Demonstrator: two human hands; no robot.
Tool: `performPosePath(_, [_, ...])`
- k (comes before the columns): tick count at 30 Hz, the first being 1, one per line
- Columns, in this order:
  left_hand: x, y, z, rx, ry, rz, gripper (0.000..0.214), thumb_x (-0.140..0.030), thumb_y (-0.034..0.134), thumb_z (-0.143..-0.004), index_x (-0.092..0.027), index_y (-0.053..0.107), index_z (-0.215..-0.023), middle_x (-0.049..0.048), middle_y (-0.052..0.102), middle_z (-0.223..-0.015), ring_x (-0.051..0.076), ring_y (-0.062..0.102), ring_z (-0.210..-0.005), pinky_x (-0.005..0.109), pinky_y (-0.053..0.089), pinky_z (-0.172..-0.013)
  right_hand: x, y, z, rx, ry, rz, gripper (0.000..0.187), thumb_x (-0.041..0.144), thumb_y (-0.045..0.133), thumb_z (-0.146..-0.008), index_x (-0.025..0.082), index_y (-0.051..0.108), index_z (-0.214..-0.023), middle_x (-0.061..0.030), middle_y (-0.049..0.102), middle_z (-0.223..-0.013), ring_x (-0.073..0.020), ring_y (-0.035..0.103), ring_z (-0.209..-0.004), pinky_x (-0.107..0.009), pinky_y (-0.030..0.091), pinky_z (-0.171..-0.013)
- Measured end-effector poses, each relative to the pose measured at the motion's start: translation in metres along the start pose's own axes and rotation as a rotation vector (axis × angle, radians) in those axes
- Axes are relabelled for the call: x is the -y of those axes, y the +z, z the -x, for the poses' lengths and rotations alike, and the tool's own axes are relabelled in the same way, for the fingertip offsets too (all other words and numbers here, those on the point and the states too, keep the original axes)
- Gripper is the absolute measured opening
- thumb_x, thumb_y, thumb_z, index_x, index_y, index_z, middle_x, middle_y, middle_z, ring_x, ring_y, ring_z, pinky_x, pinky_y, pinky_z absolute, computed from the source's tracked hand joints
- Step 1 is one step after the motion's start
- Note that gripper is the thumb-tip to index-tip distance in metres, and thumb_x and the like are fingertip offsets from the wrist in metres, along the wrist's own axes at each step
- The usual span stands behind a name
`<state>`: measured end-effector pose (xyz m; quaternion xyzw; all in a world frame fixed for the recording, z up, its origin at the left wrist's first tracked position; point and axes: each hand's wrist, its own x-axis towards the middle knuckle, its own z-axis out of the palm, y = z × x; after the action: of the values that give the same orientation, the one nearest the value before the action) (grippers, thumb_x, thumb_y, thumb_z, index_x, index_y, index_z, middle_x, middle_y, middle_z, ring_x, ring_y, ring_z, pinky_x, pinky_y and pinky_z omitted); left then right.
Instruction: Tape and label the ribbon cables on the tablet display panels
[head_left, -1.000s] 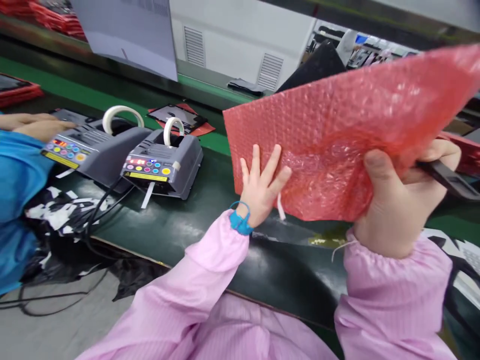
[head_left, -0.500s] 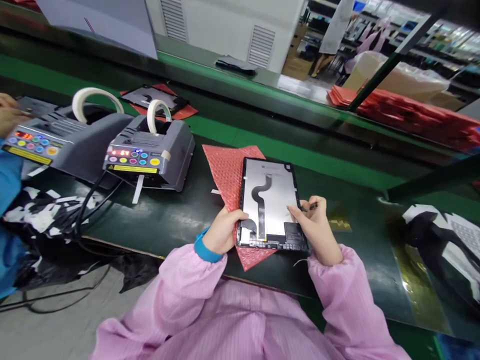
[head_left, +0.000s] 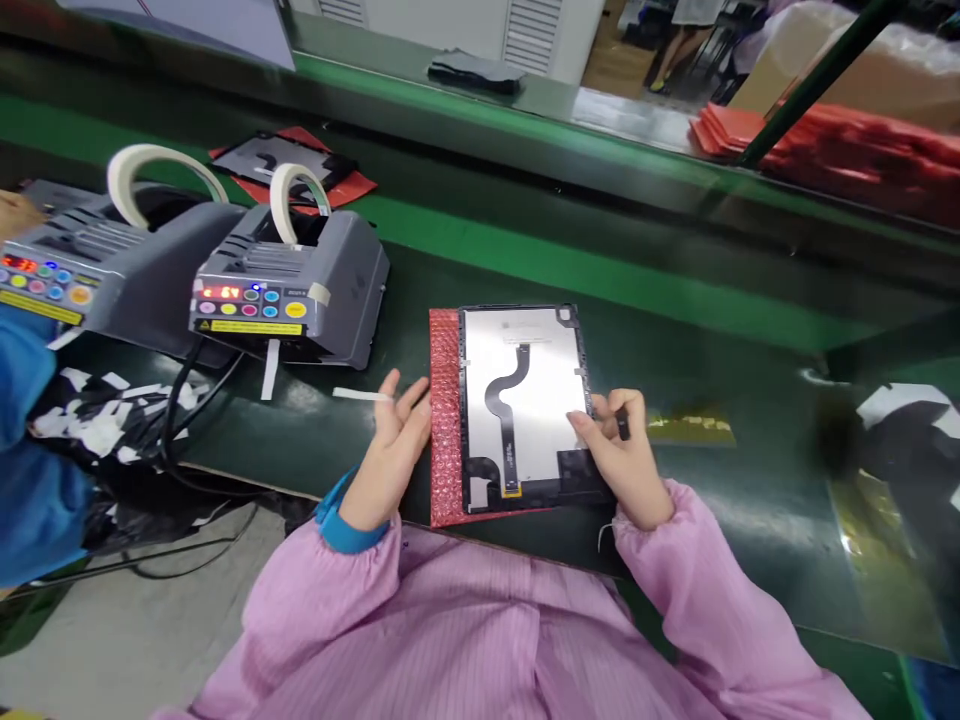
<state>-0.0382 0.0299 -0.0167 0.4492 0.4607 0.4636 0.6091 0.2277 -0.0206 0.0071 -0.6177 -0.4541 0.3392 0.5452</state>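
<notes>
A tablet screen panel [head_left: 544, 400] lies in front of me with its silver back up and a curved black flex cable [head_left: 504, 400] along it. Under it is a red bubble-wrap sheet [head_left: 444, 420], showing along the left side. My right hand [head_left: 619, 440] grips the panel's right edge, thumb on top; a small dark piece [head_left: 622, 424] I cannot identify sits at its curled fingers. My left hand [head_left: 394, 440], fingers apart, is beside the wrap's left edge. A white tape strip [head_left: 360, 395] reaches its fingertips; whether they touch it I cannot tell.
Two grey tape dispensers [head_left: 300, 290] with white rolls stand to the left, near tape scraps [head_left: 105, 420] and a co-worker's blue sleeve [head_left: 34, 450]. Another panel [head_left: 277, 160] lies behind them. Amber film [head_left: 690, 430] is at right; red wraps [head_left: 825, 150] fill the shelf.
My left hand has let go of the panel's left edge and moved left, its fingers opening. The bubble wrap now lies squared under the panel. My right hand keeps its hold.
</notes>
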Motion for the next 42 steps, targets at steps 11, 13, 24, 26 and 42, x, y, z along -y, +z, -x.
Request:
performPosePath(11, [-0.012, -0.017, 0.054, 0.222, 0.526, -0.717, 0.052, -0.017, 0.048, -0.105, -0.027, 0.047, -0.157, 0.0112, 0.053, -0.160, 0.028, 0.043, -0.155, 0.051, 0.035, -0.130, 0.013, -0.024, 0.015, -0.052, -0.151, 0.182, 0.037, 0.055, 0.070, -0.094, 0.027, 0.047, -0.088, -0.0016, 0.073, -0.086, -0.0189, 0.065, -0.072, -0.035, 0.052, -0.070])
performPosePath(13, [-0.012, -0.016, 0.053, 0.381, 0.600, -0.786, 0.054, -0.013, 0.050, -0.104, -0.027, 0.050, -0.156, 0.0096, 0.062, -0.152, 0.027, 0.051, -0.149, 0.048, 0.040, -0.127, 0.016, -0.030, 0.029, 0.036, -0.092, 0.026, 0.038, 0.062, 0.049, -0.104, 0.026, 0.058, -0.097, -0.0001, 0.070, -0.075, -0.0167, 0.061, -0.060, -0.033, 0.050, -0.062])
performPosePath(24, [0.007, -0.002, 0.038, 0.718, 0.430, -0.777, 0.048, -0.036, 0.067, -0.101, -0.030, 0.061, -0.148, 0.0054, 0.070, -0.143, 0.028, 0.052, -0.148, 0.059, 0.020, -0.133, 0.010, 0.001, 0.087, 0.206, 0.192, -0.208, 0.024, 0.043, 0.066, -0.100, 0.025, 0.057, -0.088, 0.0038, 0.067, -0.068, -0.0105, 0.054, -0.046, -0.022, 0.043, -0.043])
performPosePath(26, [0.008, -0.001, 0.039, 0.694, 0.411, -0.788, 0.050, -0.038, 0.067, -0.102, -0.029, 0.059, -0.150, 0.0063, 0.066, -0.148, 0.028, 0.053, -0.148, 0.059, 0.020, -0.133, 0.010, 0.006, 0.090, 0.179, 0.176, -0.194, 0.025, 0.040, 0.068, -0.100, 0.025, 0.054, -0.086, 0.0040, 0.068, -0.068, -0.0102, 0.055, -0.045, -0.021, 0.043, -0.042])
performPosePath(42, [0.011, -0.001, 0.041, 0.658, 0.414, -0.765, 0.057, -0.036, 0.071, -0.099, -0.029, 0.054, -0.153, 0.0067, 0.062, -0.153, 0.029, 0.055, -0.146, 0.058, 0.020, -0.133, 0.002, 0.023, 0.098, 0.157, 0.109, -0.109, 0.026, 0.036, 0.066, -0.102, 0.026, 0.049, -0.084, 0.0051, 0.071, -0.070, -0.0093, 0.053, -0.045, -0.025, 0.046, -0.049])
